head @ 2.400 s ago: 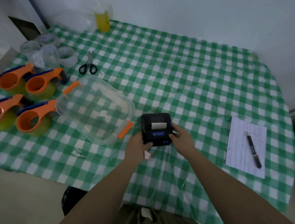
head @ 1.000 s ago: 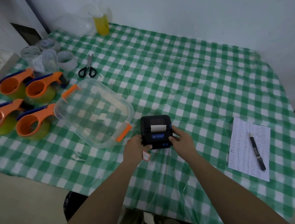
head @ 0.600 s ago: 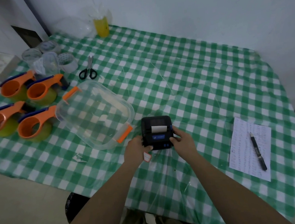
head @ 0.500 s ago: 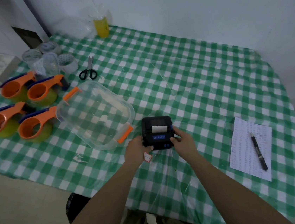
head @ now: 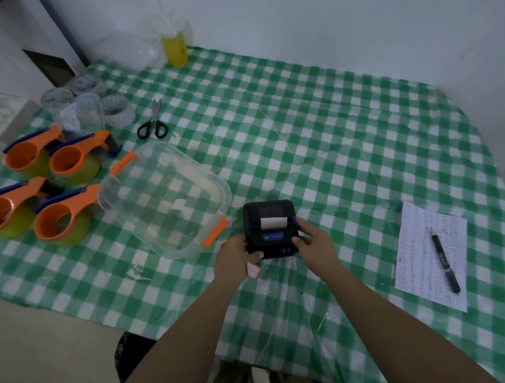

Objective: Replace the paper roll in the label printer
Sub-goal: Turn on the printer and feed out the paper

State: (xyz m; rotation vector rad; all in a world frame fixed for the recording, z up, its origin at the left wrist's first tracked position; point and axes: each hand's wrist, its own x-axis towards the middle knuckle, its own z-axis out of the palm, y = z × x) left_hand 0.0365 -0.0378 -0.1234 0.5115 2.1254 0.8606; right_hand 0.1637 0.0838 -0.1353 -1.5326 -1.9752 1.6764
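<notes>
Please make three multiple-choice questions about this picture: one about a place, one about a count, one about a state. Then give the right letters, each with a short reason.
1. Where does the pen lie?
A. on the written paper sheet
B. inside the clear container
C. beside the scissors

2. How many orange tape dispensers stand on the table?
A. two
B. four
C. six

3. How is the label printer held?
A. by one hand only
B. by nobody
C. between the left hand and the right hand

Answers: 1 A, the pen rests across the sheet. 2 B, four orange dispensers show at the left. 3 C, each hand grips one side.
</notes>
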